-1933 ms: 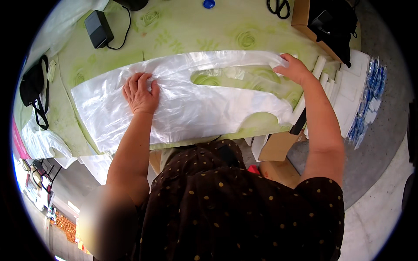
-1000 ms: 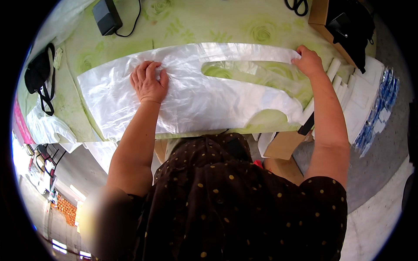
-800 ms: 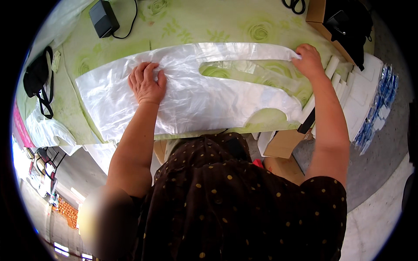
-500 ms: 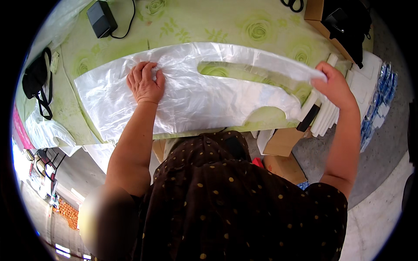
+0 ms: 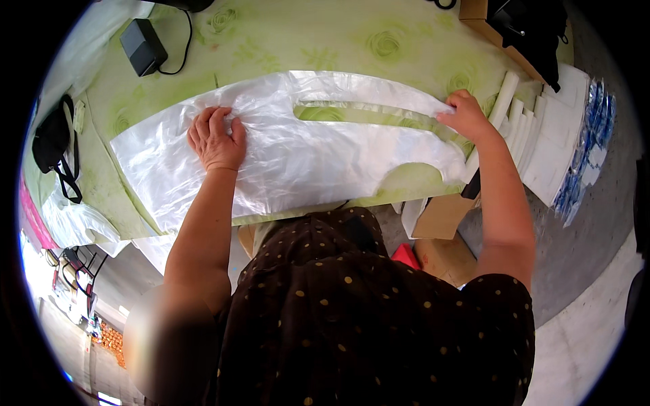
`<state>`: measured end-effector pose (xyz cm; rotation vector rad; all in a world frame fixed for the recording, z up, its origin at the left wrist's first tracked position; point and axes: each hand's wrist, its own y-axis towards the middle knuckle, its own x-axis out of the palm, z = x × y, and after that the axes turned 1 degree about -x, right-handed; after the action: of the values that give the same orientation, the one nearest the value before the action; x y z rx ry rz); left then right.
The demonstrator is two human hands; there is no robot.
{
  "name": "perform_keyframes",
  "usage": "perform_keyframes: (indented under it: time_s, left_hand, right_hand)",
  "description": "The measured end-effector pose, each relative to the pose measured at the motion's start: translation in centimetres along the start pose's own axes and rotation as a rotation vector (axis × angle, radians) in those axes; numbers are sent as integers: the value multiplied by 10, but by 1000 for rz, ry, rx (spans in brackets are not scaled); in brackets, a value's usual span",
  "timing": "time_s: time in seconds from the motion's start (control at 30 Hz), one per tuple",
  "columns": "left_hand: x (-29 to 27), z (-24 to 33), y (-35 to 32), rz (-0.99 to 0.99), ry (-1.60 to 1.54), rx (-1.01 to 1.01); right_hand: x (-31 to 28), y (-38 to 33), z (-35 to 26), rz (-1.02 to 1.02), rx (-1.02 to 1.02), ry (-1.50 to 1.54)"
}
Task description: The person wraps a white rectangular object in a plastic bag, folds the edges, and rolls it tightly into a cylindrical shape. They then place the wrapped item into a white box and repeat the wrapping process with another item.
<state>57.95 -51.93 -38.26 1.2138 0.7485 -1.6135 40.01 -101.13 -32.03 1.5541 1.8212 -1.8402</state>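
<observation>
Film lies beneath flattened left hand, its strip pinched in right hand.

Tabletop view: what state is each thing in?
White plastic bag: spread flat, wrinkled
Left hand: palm down on the bag
Right hand: pinching the bag's far strip
Grey device: cord attached
Black pouch: lying down, closure unclear
Cardboard box: open, black things inside

The left grip hides plastic beneath; cardboard box cropped above.
</observation>
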Motion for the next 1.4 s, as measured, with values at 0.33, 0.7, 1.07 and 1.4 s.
perform_keyframes:
  time_s: [0.33, 0.7, 1.07, 1.4]
  left_hand:
    - [1, 2, -1, 5, 0, 2]
    - [0, 3, 1, 37, -4, 8]
    - [-1, 3, 0, 42, -14, 18]
    - [0, 2, 1, 38, -11, 23]
  right_hand:
    - [-19, -21, -12, -194, 121, 520]
    - [20, -12, -30, 23, 91, -39]
    - [-20, 4, 7, 183, 88, 235]
    - [-78, 47, -7, -77, 150, 220]
